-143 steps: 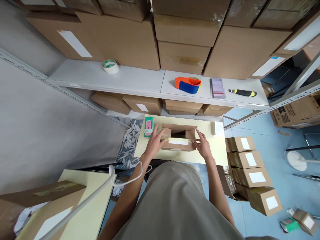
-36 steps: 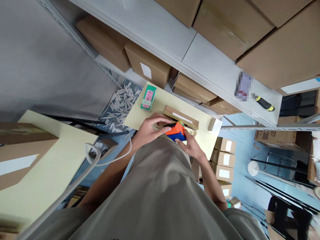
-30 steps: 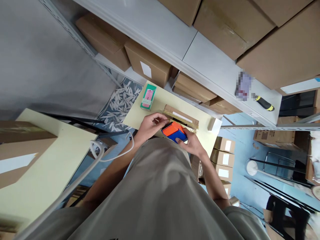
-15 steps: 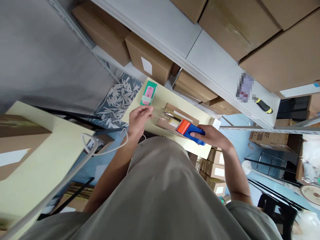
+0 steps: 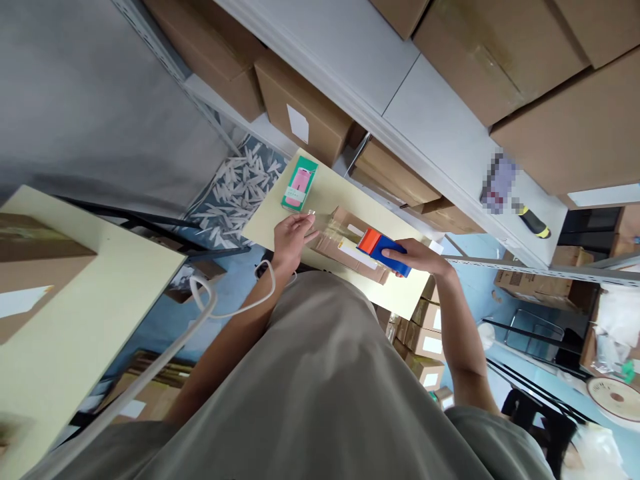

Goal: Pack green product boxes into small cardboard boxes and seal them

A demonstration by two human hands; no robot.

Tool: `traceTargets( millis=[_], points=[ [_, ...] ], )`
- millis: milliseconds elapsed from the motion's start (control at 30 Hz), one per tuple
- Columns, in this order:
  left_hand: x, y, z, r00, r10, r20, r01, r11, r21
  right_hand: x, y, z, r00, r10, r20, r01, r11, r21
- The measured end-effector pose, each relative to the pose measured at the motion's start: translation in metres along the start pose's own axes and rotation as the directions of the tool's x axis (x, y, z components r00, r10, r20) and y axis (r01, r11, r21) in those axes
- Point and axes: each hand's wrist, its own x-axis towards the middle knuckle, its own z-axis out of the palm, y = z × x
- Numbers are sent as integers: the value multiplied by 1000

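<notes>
In my right hand (image 5: pixel 419 257) is a blue tape dispenser (image 5: pixel 395 259) with an orange front, gripped around its body. Its front end is over a small cardboard box (image 5: pixel 345 247) that carries a white and yellow label. At the box's left end my left hand (image 5: pixel 291 239) has thumb and forefinger pinched, with a small shiny end of clear tape (image 5: pixel 312 213) showing at the tips; its other fingers are partly extended. Just beyond that hand, a green and white package with a pink picture (image 5: pixel 301 183) lies on the pale yellow table (image 5: pixel 270 212).
A grey shelf (image 5: pixel 350 87) with large cartons (image 5: pixel 305 100) runs along the far side. On it lie a yellow-black handled tool (image 5: pixel 534 221) and a blurred-out item. White paper strips (image 5: pixel 240 193) cover the floor at left. A white cable (image 5: pixel 245 308) passes near my left forearm.
The dispenser has shifted slightly, and the shiny tape strip between it and my left hand no longer shows. My left hand has moved right, toward the box. The camera view has shifted a little.
</notes>
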Motion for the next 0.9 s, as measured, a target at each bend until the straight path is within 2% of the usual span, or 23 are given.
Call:
traceTargets(
  millis=[167,367,467,567,700,733,800,833,900],
  points=[
    [16,-13,-2,999,23,-43,-20,997,72,5,-7,-2,999,-4,54,5,1000,-27],
    [34,-43,-6,994,-70,-90,81,988,130,10,-15,2,998,-4,64,8,998,-67],
    [37,-58,-3,996,-77,-55,88,963,253,12,-13,4,999,-2,45,6,995,-98],
    [38,-67,-7,999,-17,30,4,925,381,12,-14,6,1000,16,9,-14,990,-139],
    [41,-65,-21,998,-3,70,-36,840,541,12,-16,10,998,54,-28,-59,983,-176],
    [42,-61,-23,996,29,85,-73,819,570,12,-16,11,998,59,-35,-64,983,-174],
    [43,-49,-19,970,156,186,-238,765,598,12,-16,13,997,60,-54,-69,983,-171],
    [43,-42,-12,936,230,268,-348,726,594,12,-16,13,996,60,-63,-70,983,-172],
    [42,-29,6,827,333,453,-553,623,553,9,-16,12,995,65,-70,-76,982,-171]
  ],
)
